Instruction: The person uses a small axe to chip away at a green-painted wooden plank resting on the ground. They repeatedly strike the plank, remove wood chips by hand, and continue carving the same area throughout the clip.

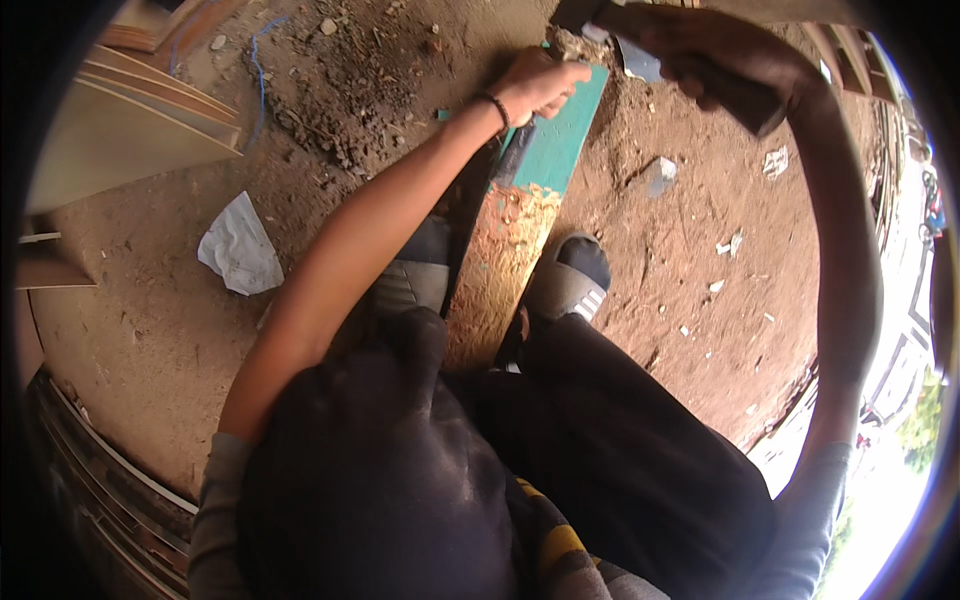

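A long wooden board (500, 240) stretches away from me between my feet. Its far part keeps green paint (570, 125), while the nearer part is rough, chipped bare wood. My left hand (540, 85) is closed over the board's far part, gripping a chisel (516, 152) whose flat dark blade points back toward me and reaches the edge of the paint. My fingers hide the chisel's upper end. At the upper right, my right hand (715, 50) is wrapped round the handle of a hammer (735, 95). The hammer's dark head is raised near the board's far end, apart from the chisel.
Sandalled feet (568, 280) flank the board on the dirt floor (720, 300). Wooden panels (140, 140) lean at the left. A crumpled white paper (240, 245), a blue string (262, 80) and scattered scraps lie on the soil. More boards (100, 490) are stacked at lower left.
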